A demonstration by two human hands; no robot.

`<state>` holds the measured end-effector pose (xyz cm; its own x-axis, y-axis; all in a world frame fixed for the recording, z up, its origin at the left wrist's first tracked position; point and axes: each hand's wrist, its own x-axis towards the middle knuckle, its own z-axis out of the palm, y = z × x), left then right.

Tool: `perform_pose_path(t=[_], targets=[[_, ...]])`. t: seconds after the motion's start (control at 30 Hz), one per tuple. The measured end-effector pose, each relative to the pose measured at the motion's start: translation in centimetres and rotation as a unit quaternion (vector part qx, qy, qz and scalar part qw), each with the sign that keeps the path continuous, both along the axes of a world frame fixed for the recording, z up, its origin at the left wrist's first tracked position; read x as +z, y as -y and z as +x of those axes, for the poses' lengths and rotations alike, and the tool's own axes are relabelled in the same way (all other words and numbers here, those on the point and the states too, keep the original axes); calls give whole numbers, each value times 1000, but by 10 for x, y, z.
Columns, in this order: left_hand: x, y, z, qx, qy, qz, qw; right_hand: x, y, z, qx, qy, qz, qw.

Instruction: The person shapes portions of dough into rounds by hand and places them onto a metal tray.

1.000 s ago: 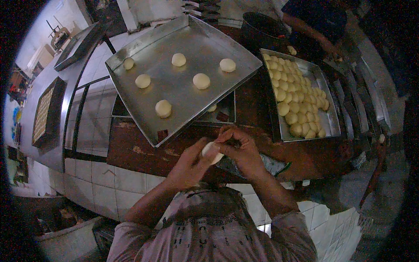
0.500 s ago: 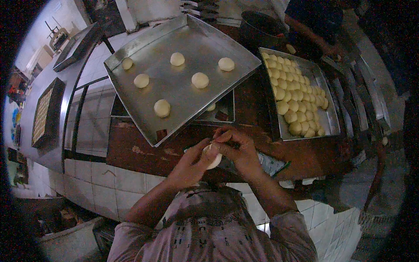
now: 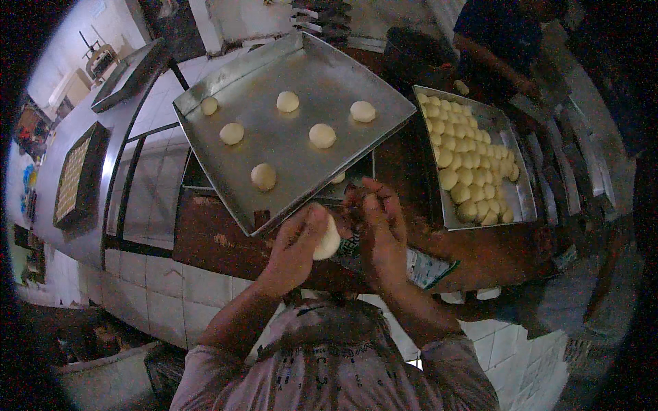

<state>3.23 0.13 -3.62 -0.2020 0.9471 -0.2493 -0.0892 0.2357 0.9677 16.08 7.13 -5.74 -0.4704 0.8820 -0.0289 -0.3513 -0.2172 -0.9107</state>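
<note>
Dough pc., pale, smooth-looking, rounded, pt. hidden, in L hand

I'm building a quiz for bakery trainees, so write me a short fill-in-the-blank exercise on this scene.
1. The hand holding the dough is the person's ____ one.
2. On the large tray, ____ dough balls sit spaced apart.
3. The crowded tray stands to the ____ of the large tray.
Missing words: left; six; right.

Shirt: dark printed lettering across the front, blurred, none legible. Packet, white and green, by the worktop's near edge: print too small to read.
</note>
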Motion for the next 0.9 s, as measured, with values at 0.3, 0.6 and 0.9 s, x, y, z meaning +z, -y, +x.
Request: perform_pose_path(t=[0.3, 0.6, 0.9], targets=[[-11, -18, 15, 2, -397, 275, 875, 13, -17, -4, 44, -325, -181, 927], [8, -26, 31, 140, -477, 315, 809, 32, -3, -1, -66, -135, -55, 987], [-8, -27, 18, 88, -340, 265, 898, 14, -7, 9, -58, -126, 36, 990]])
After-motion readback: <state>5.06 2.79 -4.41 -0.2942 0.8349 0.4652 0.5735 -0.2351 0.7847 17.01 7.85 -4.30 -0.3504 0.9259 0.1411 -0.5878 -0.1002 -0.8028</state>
